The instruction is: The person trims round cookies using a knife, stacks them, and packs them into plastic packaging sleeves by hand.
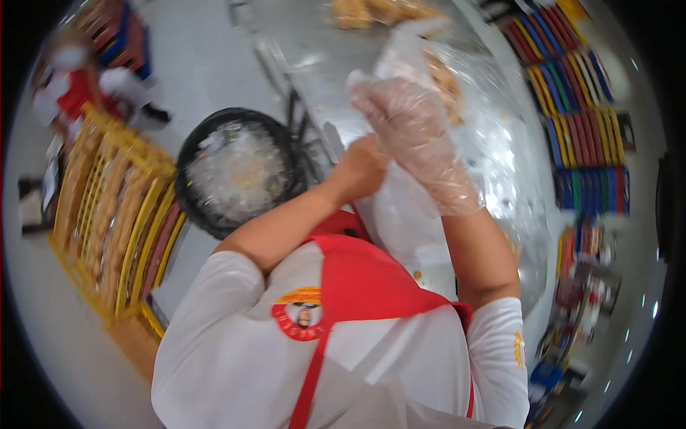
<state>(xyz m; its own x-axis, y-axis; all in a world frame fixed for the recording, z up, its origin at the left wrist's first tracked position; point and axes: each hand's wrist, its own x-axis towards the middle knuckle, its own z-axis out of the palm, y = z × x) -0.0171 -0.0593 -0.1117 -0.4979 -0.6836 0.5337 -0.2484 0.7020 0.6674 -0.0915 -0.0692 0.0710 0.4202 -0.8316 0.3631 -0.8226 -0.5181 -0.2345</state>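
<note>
My right hand (pixel 414 125), in a clear plastic glove, is raised over the metal table with its fingers closed on a whitish plastic bag (pixel 407 211). Just below and to its left is my left hand (pixel 361 168), bare and curled into a fist against the bag's edge. Its fingertips are hidden, but it appears to pinch the same plastic. The bag hangs down from both hands toward my red apron (pixel 371 275). Beyond the right hand lies a clear bag of light brown food pieces (pixel 444 86).
Clear plastic sheeting (pixel 504 161) covers the table's right side. More bagged food (pixel 382 11) lies at the far end. To the left stand a black bin (pixel 187 204) of plastic waste and yellow crates (pixel 118 214) of bread-like items. A co-worker (pixel 86 93) is beyond; stacked coloured trays (pixel 579 93) stand right.
</note>
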